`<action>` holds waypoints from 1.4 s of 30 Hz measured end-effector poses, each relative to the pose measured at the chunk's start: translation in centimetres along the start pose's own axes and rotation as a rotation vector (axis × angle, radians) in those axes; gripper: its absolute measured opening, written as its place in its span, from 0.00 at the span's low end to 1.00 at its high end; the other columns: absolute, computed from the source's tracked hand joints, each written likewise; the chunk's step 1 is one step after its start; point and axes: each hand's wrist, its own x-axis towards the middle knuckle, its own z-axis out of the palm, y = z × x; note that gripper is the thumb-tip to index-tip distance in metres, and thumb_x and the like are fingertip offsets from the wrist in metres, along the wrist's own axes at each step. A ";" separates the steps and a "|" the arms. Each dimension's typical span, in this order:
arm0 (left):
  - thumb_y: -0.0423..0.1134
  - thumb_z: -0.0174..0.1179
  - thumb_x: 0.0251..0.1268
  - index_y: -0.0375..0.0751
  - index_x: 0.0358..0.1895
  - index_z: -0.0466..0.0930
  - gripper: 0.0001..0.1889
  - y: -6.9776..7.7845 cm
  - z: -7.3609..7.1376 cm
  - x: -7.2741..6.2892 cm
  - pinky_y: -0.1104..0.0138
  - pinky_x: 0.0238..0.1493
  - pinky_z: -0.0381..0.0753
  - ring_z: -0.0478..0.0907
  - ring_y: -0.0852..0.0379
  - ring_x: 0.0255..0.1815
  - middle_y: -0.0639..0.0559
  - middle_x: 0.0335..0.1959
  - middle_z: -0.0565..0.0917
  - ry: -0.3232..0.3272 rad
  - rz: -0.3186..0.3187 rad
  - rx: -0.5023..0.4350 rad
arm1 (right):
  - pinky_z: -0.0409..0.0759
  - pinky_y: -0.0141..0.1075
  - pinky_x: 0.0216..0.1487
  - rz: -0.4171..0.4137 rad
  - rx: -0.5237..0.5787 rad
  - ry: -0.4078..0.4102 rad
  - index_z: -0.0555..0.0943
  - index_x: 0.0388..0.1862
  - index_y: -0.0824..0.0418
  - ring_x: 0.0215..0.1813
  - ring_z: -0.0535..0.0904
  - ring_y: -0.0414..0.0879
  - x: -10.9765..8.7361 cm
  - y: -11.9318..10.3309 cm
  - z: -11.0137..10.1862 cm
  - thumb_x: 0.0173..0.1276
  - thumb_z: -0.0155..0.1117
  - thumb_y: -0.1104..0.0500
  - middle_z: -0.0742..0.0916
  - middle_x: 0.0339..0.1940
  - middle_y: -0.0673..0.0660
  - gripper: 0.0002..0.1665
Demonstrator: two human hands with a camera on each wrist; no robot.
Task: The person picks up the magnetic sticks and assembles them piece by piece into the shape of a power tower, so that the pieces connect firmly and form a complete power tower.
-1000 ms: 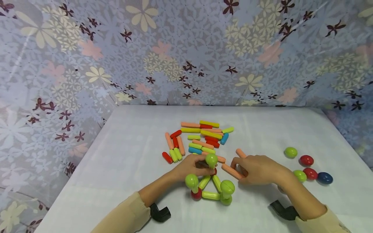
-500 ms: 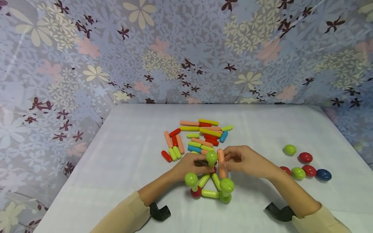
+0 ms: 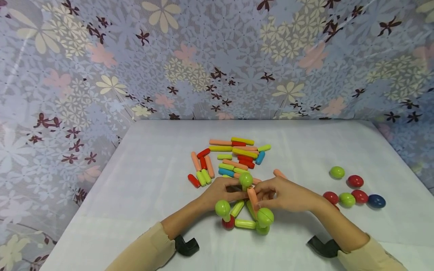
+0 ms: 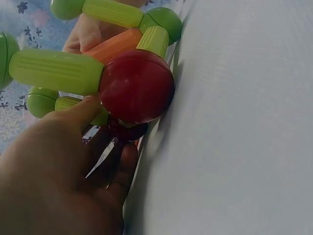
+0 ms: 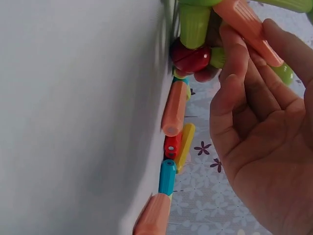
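A triangular frame of green rods (image 3: pixel 245 224) joined by balls lies on the white tabletop, one base ball (image 3: pixel 228 222) dark red. Three short green uprights rise from its corners, each topped by a green ball (image 3: pixel 222 207). At the far corner my left hand (image 3: pixel 220 194) grips the upright and the red ball (image 4: pixel 128 129) at its foot. Thumb and fingers of my right hand (image 3: pixel 288 194) pinch an orange rod (image 5: pixel 252 32). Slanted, that rod (image 3: pixel 252 197) spans between the far upright and the right-hand one, its near end at the right green ball (image 3: pixel 265 217).
Behind the frame lies a loose group of coloured rods (image 3: pixel 244 153). More rods (image 3: pixel 203 165) are at its left, and one orange rod (image 3: pixel 279 174) sits behind my right hand. Several loose balls (image 3: pixel 359 196) are at the right. A patterned cloth (image 3: pixel 217 60) hangs behind.
My right hand has brought the orange rod leftward from the table beside the frame, turning it on the way, to between two uprights. My left hand keeps its grip at the far corner.
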 end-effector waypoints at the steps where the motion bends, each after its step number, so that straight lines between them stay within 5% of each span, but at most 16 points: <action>1: 0.44 0.63 0.65 0.47 0.53 0.83 0.15 0.3 0.0 0.0 0.66 0.47 0.80 0.81 0.60 0.46 0.58 0.46 0.84 0.001 -0.002 -0.001 | 0.76 0.39 0.40 0.000 -0.003 0.002 0.83 0.49 0.51 0.36 0.79 0.43 0.0 0.0 0.0 0.67 0.64 0.47 0.85 0.35 0.44 0.15; 8: 0.35 0.62 0.65 0.40 0.52 0.82 0.14 2.5 -0.3 -0.3 0.65 0.47 0.80 0.80 0.58 0.45 0.54 0.44 0.85 -0.029 0.053 -0.007 | 0.76 0.38 0.41 -0.017 -0.004 0.011 0.82 0.49 0.50 0.36 0.79 0.43 -0.1 0.2 0.0 0.66 0.65 0.48 0.86 0.34 0.44 0.15; 19: 0.45 0.63 0.64 0.50 0.53 0.82 0.15 0.3 -0.3 0.1 0.68 0.48 0.78 0.78 0.65 0.46 0.64 0.44 0.83 -0.057 0.060 0.083 | 0.76 0.34 0.35 -0.022 -0.002 -0.030 0.82 0.44 0.49 0.32 0.78 0.41 0.2 0.1 0.2 0.66 0.65 0.48 0.84 0.31 0.45 0.11; 26: 0.29 0.56 0.58 0.49 0.48 0.82 0.17 0.1 -1.2 -0.2 0.68 0.46 0.77 0.76 0.62 0.41 0.62 0.39 0.82 -0.045 0.025 0.144 | 0.74 0.33 0.30 0.012 -0.053 -0.005 0.83 0.37 0.45 0.28 0.74 0.41 0.3 0.4 0.3 0.63 0.68 0.47 0.83 0.27 0.45 0.07; 32: 0.30 0.53 0.63 0.46 0.42 0.83 0.11 0.1 -1.9 -0.4 0.69 0.35 0.75 0.72 0.61 0.32 0.60 0.29 0.78 0.007 -0.039 0.206 | 0.75 0.35 0.32 0.077 -0.051 0.061 0.84 0.34 0.43 0.28 0.76 0.42 0.4 1.2 0.0 0.63 0.67 0.44 0.85 0.28 0.43 0.07; 42: 0.24 0.51 0.59 0.39 0.47 0.83 0.16 0.1 -2.2 -0.4 0.66 0.45 0.77 0.75 0.60 0.39 0.57 0.38 0.84 -0.098 0.029 0.002 | 0.75 0.41 0.49 0.031 0.077 -0.029 0.83 0.50 0.47 0.45 0.81 0.45 -0.1 1.8 -1.0 0.70 0.61 0.55 0.86 0.44 0.45 0.11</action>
